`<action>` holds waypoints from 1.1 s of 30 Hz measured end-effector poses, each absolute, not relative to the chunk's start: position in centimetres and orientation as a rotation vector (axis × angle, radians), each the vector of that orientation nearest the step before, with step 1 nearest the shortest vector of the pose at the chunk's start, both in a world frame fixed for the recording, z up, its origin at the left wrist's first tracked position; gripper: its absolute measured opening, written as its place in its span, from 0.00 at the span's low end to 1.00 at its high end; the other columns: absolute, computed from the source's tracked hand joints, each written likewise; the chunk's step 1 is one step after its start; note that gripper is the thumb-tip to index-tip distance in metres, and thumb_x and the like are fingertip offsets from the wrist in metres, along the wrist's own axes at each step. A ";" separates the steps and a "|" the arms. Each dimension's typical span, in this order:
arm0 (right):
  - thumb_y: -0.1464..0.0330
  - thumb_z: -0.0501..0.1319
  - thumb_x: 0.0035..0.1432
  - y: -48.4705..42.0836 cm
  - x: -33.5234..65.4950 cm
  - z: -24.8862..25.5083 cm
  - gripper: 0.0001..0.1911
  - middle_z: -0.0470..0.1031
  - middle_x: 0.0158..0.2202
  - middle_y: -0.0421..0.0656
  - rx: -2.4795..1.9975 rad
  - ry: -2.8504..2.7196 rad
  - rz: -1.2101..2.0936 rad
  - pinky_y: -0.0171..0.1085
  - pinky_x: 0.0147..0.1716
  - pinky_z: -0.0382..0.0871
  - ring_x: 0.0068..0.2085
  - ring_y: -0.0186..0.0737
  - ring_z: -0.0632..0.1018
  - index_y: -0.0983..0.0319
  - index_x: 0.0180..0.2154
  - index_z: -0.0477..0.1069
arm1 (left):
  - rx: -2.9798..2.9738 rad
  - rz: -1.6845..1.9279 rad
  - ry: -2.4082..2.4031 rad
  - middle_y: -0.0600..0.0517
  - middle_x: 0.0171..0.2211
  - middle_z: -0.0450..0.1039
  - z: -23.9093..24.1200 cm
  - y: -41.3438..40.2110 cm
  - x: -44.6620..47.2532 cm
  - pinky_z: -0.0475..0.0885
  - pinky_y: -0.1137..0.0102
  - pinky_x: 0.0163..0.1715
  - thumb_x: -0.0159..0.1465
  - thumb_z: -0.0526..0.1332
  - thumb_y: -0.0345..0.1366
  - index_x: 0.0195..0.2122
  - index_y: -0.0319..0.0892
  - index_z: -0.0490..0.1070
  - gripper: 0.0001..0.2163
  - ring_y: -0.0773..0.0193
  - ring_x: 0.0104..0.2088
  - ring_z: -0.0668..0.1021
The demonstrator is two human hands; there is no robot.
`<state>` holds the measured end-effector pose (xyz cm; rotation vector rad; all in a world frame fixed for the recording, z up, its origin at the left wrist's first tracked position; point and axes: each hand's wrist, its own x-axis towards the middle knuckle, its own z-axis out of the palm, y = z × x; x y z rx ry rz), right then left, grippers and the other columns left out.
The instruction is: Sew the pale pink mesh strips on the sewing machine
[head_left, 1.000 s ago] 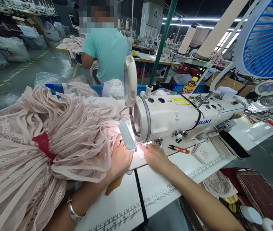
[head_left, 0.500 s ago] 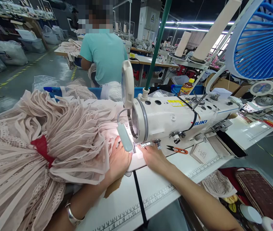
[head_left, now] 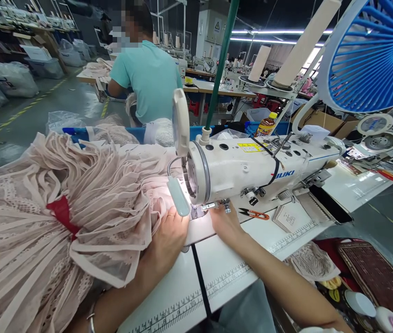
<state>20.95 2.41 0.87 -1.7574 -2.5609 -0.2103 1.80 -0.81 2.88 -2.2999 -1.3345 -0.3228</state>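
Note:
My left hand [head_left: 173,231], with a ring on one finger, is closed at the edge of pale pink fabric [head_left: 158,189], left of the needle area. Its fingertips are partly hidden by the small grey-green lamp [head_left: 178,196]. On the other side of the lit needle plate [head_left: 198,212], my right hand [head_left: 224,224] reaches behind the presser foot parts, which hide its fingertips. Both hands are under the head of a white sewing machine [head_left: 231,171]. A large bundle of pale pink lace-trimmed pieces [head_left: 109,185], tied with a red strip [head_left: 62,215], lies beside my left arm.
Orange-handled thread snips [head_left: 254,213] and a stack of labels [head_left: 286,218] lie right of my right hand. A blue fan [head_left: 366,55] and thread cones [head_left: 303,44] stand above. A person in a turquoise shirt [head_left: 150,78] sits ahead. A bottle [head_left: 266,125] stands behind the machine.
My left hand has drawn back a little, its fingers now more bent. My right hand has shifted slightly right, away from the needle plate. The pale piece between the hands no longer shows there.

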 end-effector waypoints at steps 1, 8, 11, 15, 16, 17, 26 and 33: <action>0.84 0.53 0.56 2.5 21.2 0.8 0.24 0.79 0.48 0.51 -1.775 -2.536 -0.242 0.50 0.59 0.57 0.53 0.50 0.74 0.62 0.51 0.73 | -2.287 -0.308 -1.287 0.51 0.23 0.66 3.3 -1.2 1.8 0.66 0.64 0.35 0.59 0.50 0.18 0.26 0.43 0.67 0.14 0.58 0.29 0.72; 0.74 0.52 0.66 0.2 18.9 1.3 0.11 0.77 0.36 0.47 -1.229 -2.737 -0.031 0.43 0.45 0.66 0.39 0.43 0.74 0.62 0.38 0.73 | -2.261 -0.297 -1.086 0.52 0.22 0.64 6.2 -4.1 0.9 0.63 0.65 0.30 0.60 0.52 0.19 0.23 0.43 0.64 0.14 0.59 0.26 0.69; 0.58 0.57 0.67 -2.1 16.4 1.2 0.13 0.75 0.43 0.47 -0.698 -2.813 0.148 0.43 0.50 0.64 0.48 0.45 0.71 0.60 0.42 0.71 | -2.328 -0.372 -1.022 0.52 0.24 0.65 6.9 -5.4 -0.2 0.64 0.64 0.33 0.61 0.52 0.20 0.28 0.42 0.67 0.11 0.58 0.28 0.70; 0.55 0.58 0.66 -4.7 15.0 0.8 0.16 0.70 0.54 0.47 -0.463 -2.766 0.157 0.50 0.60 0.55 0.60 0.49 0.63 0.57 0.49 0.70 | -2.397 -0.564 -1.015 0.43 0.41 0.73 5.4 -6.9 -3.3 0.66 0.63 0.36 0.64 0.49 0.22 0.46 0.35 0.68 0.13 0.51 0.44 0.75; 0.57 0.58 0.66 -5.1 15.2 0.7 0.15 0.71 0.53 0.47 -0.459 -2.767 0.196 0.49 0.60 0.56 0.58 0.48 0.65 0.57 0.49 0.70 | -2.376 -0.639 -0.994 0.42 0.43 0.73 4.6 -7.2 -4.2 0.68 0.63 0.38 0.65 0.49 0.22 0.48 0.35 0.68 0.13 0.51 0.46 0.75; 0.59 0.58 0.67 -5.4 15.6 0.7 0.13 0.72 0.50 0.47 -0.475 -2.758 0.260 0.48 0.58 0.59 0.55 0.47 0.67 0.58 0.48 0.71 | -2.341 -0.658 -0.974 0.42 0.43 0.73 3.7 -7.4 -5.0 0.68 0.62 0.40 0.66 0.51 0.24 0.48 0.35 0.68 0.12 0.51 0.45 0.76; 0.55 0.68 0.55 -4.0 16.8 2.0 0.16 0.70 0.43 0.43 -0.881 -1.706 1.507 0.41 0.51 0.69 0.47 0.40 0.74 0.60 0.32 0.69 | -2.583 -0.665 -0.951 0.47 0.42 0.78 0.8 -7.5 -3.8 0.73 0.69 0.47 0.67 0.50 0.23 0.48 0.40 0.71 0.14 0.61 0.45 0.78; 0.56 0.75 0.42 -4.5 18.6 2.1 0.25 0.73 0.30 0.37 -0.992 -1.096 1.892 0.43 0.44 0.73 0.35 0.40 0.79 0.60 0.34 0.67 | -2.612 -0.653 -0.851 0.46 0.54 0.75 1.1 -4.5 -2.0 0.68 0.57 0.57 0.68 0.47 0.23 0.54 0.40 0.70 0.18 0.55 0.58 0.72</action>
